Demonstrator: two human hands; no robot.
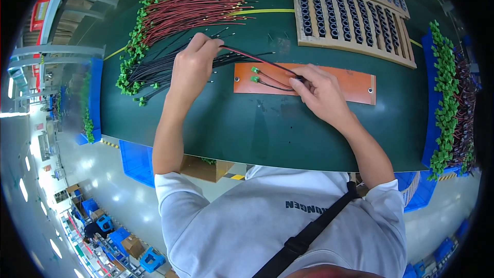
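My left hand (195, 62) is closed in a pinch on the ends of a red and black wire pair (260, 59). The pair stretches down to the right into my right hand (323, 92), whose fingers are closed round it. A small black piece (300, 78) shows at those fingertips; its shape is partly hidden. Two green connectors (255, 70) lie by the left part of an orange board (355, 85), and their red and black leads run toward my right fingers. My right hand is over the board, while my left is above bundled black wires (159, 72).
Many red wires (200, 5) with green connectors lie at the far left of the green table (231, 128). Wooden trays (355, 46) of black rings stand at far right. Blue bins (429, 103) holding green-connector wires hang at both sides. A cardboard box (206, 169) sits below the front edge.
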